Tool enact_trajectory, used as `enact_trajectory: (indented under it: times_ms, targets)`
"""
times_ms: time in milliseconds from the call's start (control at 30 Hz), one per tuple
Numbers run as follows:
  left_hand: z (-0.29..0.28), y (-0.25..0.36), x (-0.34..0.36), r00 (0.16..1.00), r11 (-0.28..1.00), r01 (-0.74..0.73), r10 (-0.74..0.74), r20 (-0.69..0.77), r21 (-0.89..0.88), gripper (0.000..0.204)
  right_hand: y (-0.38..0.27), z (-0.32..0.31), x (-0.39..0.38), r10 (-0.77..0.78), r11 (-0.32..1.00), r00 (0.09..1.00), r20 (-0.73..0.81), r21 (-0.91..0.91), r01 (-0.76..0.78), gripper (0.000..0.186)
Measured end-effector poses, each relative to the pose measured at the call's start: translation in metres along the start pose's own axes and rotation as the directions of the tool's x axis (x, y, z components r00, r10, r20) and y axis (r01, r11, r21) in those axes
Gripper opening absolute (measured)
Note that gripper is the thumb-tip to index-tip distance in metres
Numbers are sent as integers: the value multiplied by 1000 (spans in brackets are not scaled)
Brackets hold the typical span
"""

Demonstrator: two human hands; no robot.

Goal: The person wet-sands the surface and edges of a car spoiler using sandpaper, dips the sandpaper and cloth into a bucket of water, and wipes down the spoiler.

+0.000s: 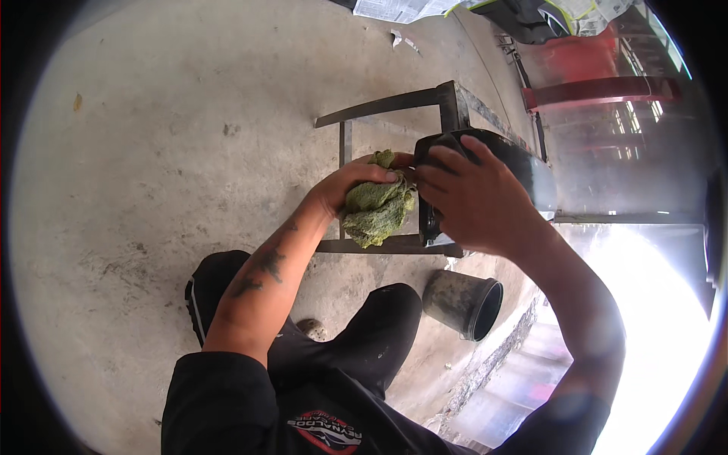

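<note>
Grey concrete floor (152, 167) fills the left and middle, blotched with dark stains, a small brown leaf (77, 101) lying on it near the left rim. A dark metal stand (390, 105) rests on the floor, with a black bucket (455, 301) near it. Along the right runs a shiny greyish wall (591, 171), streaked with reflections. Below it, strong white light (644, 296) washes out detail. Newspaper (398, 7) shows at the top edge.

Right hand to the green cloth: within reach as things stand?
Probably yes: the green cloth is close to the right hand, its lower part bunched below the left hand, nothing visibly blocking.
</note>
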State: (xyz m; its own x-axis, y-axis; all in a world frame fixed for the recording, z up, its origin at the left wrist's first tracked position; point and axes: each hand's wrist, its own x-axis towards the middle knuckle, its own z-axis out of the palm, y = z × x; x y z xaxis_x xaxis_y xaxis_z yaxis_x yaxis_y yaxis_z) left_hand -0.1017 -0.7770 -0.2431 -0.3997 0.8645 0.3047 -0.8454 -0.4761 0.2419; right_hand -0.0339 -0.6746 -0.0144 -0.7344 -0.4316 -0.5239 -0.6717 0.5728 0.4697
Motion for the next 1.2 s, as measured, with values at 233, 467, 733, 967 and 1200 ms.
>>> enact_trajectory:
  times_ms: [233,467,733,967,1200]
  targets:
    - [7,0,3,996,996,45,-39,-81,79,65,27,9,13,-28,995,989,-145,-96,14,24]
    - [-1,-1,2,998,995,33,-28,-48,94,60,-7,10,-10,-15,999,999,-38,-51,13,41]
    - [2,0,10,994,997,-79,78,-70,-4,60,4,18,-7,24,999,978,-207,35,-18,29]
    - [-5,0,13,995,997,-81,82,-64,14,71,13,15,-3,-83,995,981,-176,45,92,19]
    - [-4,7,8,991,992,-106,110,-70,65,75,-17,12,-17,-98,992,993,-71,79,103,32]
